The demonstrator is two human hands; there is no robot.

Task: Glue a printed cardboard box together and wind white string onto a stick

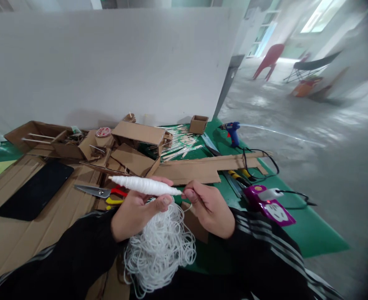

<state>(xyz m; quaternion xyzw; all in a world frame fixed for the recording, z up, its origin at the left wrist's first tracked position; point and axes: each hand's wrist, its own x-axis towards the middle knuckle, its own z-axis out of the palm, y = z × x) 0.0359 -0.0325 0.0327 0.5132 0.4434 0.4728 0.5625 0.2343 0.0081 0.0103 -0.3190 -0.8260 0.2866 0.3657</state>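
My left hand [142, 210] is wrapped round the middle of a spindle of white cord [145, 186], a stick wound thick at the centre and tapering at both ends. At its right tip my right hand [209, 206] pinches the end, with a strand of cord running down from the fingers. Whether the right fingers grip the stick, the cord or both is hard to see. Below both hands hangs a loose tangled heap of white cord [162, 250]. Just left of my left hand lie scissors [101, 191] with red handles.
A dark tablet [36, 189] lies on cardboard at left. Cardboard boxes [137, 135] and scattered thin sticks [182, 143] stand behind. At right are a blue glue gun [233, 132], a purple power strip [269, 204] and yellow-black cutters [238, 178]. A white panel [109, 66] rises behind the green table [315, 233].
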